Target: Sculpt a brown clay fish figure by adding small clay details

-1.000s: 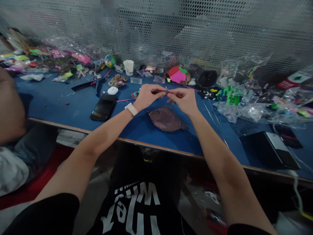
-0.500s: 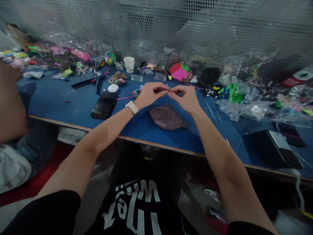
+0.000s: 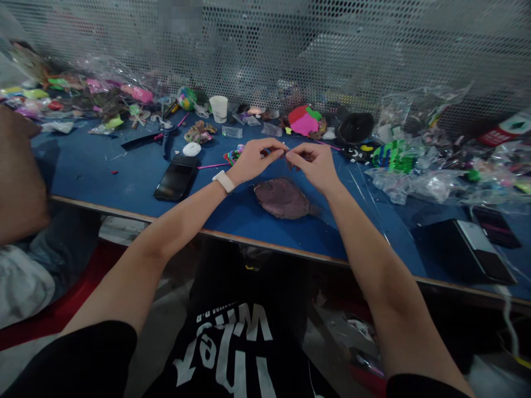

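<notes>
My left hand (image 3: 259, 158), with a pale watch band on its wrist, is closed in a pinch above the blue table. Facing it, my right hand (image 3: 313, 165) pinches too, its fingertips close to those of the left. Whatever lies between the fingertips is too small to make out. Below both hands rests a brownish-purple fish-shaped clay piece (image 3: 284, 199), its narrow tail pointing right. Partly behind my left hand lies a small multicoloured piece (image 3: 232, 157) by a pink stick (image 3: 212, 166).
A black phone (image 3: 176, 178), a white oval lump (image 3: 191, 149) and scissors (image 3: 166, 135) lie to the left. A paper cup (image 3: 219, 109), coloured clay (image 3: 305, 120) and a black bowl (image 3: 355, 128) line the back. Plastic bags (image 3: 431, 182) and a dark stand (image 3: 464, 251) are rightward. Another person's arm (image 3: 19, 171) is far left.
My fingertips have drawn slightly apart, and the right fingers have curled a little. The fish-shaped piece has stayed in place.
</notes>
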{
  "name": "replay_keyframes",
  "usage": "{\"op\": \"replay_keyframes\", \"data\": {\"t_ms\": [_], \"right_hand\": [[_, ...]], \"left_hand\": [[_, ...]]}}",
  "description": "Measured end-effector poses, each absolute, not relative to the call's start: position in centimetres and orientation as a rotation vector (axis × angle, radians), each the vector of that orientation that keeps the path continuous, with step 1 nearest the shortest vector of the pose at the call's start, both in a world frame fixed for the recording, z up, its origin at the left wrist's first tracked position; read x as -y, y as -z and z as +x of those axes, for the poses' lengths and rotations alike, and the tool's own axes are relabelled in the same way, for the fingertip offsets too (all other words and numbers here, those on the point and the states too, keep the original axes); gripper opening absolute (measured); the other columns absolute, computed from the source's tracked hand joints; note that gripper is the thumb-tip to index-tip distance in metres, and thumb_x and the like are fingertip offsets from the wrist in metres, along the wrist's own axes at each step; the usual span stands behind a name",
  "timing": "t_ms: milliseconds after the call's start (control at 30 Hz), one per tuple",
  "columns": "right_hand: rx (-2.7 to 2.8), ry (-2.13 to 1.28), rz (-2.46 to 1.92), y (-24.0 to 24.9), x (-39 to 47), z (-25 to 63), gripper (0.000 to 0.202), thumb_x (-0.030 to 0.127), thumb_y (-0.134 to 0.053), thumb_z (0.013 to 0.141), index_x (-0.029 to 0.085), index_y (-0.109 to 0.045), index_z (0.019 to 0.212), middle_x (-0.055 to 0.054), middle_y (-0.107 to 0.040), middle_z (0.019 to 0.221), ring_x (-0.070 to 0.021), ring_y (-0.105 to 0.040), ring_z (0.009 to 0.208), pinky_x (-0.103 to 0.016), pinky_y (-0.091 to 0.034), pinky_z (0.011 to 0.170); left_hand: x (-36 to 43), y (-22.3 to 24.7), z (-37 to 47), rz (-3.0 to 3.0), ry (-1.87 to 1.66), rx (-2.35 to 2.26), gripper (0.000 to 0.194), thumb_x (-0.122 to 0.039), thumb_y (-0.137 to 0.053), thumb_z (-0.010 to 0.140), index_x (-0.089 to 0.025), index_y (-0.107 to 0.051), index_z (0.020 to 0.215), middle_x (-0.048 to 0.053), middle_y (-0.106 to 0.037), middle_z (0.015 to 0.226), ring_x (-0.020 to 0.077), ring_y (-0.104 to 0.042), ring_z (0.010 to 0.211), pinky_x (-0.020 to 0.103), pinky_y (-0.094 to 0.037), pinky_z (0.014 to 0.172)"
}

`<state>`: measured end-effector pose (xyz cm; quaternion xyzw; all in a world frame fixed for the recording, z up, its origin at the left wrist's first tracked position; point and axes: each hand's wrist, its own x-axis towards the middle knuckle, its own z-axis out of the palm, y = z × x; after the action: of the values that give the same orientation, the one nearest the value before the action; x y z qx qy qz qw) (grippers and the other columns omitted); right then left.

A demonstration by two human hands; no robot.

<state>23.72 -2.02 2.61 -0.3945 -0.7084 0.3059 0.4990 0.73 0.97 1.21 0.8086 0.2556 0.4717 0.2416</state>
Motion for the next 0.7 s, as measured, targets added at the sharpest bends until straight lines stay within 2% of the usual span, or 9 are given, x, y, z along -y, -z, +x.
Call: {"op": "replay_keyframes", "data": {"t_ms": [133, 233, 433, 533, 633, 700], "right_hand": [[1.652, -0.933, -0.943, -2.6, 2.2, 23.4, 0.064, 0.086, -0.104, 0.068, 0.027, -0.085, 0.086, -0.004, -0.081, 0.075, -0.0209, -0.071, 0.064, -0.037, -0.062, 0.058], [1.587, -1.062, -0.919, -2.3, 1.9, 23.2, 0.067, 0.079, -0.111, 0.061, 0.026, -0.085, 0.093, -0.003, -0.082, 0.077, -0.0208, -0.076, 0.066, -0.037, -0.068, 0.064], [1.447, -1.086, -0.907, -2.0, 1.5, 23.4, 0.069, 0.070, -0.114, 0.059, 0.027, -0.083, 0.103, -0.002, -0.085, 0.084, -0.0238, -0.084, 0.078, -0.039, -0.075, 0.077], [1.415, -1.053, -0.904, -1.9, 1.2, 23.6, 0.064, 0.063, -0.114, 0.063, 0.028, -0.083, 0.106, -0.002, -0.086, 0.090, -0.0235, -0.084, 0.080, -0.040, -0.076, 0.081], [1.427, -1.034, -0.924, -1.8, 1.0, 23.7, 0.058, 0.058, -0.110, 0.068, 0.028, -0.081, 0.107, -0.002, -0.085, 0.090, -0.0238, -0.083, 0.080, -0.041, -0.074, 0.079], [1.436, -1.020, -0.948, -1.8, 0.9, 23.7, 0.054, 0.057, -0.108, 0.069, 0.030, -0.080, 0.106, -0.002, -0.085, 0.091, -0.0243, -0.082, 0.079, -0.042, -0.072, 0.076]], "left_hand": [[-1.1, -1.1, 0.8, 2.239, -1.269, -0.715, 0.021, -0.031, -0.068, 0.113, -0.023, -0.087, 0.117, 0.009, -0.088, 0.121, 0.0196, -0.081, 0.107, 0.032, -0.063, 0.090], [-1.2, -0.9, 0.7, 2.225, -1.243, -0.761, 0.025, -0.034, -0.068, 0.113, -0.022, -0.085, 0.126, 0.010, -0.088, 0.124, 0.0205, -0.081, 0.109, 0.032, -0.063, 0.089], [-1.3, -0.3, 0.7, 2.177, -1.203, -0.744, 0.051, -0.059, -0.073, 0.111, -0.020, -0.074, 0.143, 0.013, -0.086, 0.118, 0.0237, -0.081, 0.106, 0.033, -0.062, 0.085], [-1.4, -0.1, 0.9, 2.197, -1.191, -0.736, 0.043, -0.049, -0.083, 0.104, -0.020, -0.077, 0.135, 0.009, -0.086, 0.110, 0.0223, -0.080, 0.101, 0.032, -0.061, 0.083], [-1.3, -0.2, 1.1, 2.207, -1.226, -0.769, 0.024, -0.032, -0.079, 0.103, -0.020, -0.080, 0.124, 0.007, -0.086, 0.109, 0.0193, -0.079, 0.099, 0.031, -0.060, 0.083], [-1.1, -0.4, 1.1, 2.214, -1.234, -0.788, 0.017, -0.028, -0.077, 0.104, -0.021, -0.082, 0.118, 0.006, -0.087, 0.109, 0.0183, -0.078, 0.097, 0.032, -0.059, 0.084]]}}
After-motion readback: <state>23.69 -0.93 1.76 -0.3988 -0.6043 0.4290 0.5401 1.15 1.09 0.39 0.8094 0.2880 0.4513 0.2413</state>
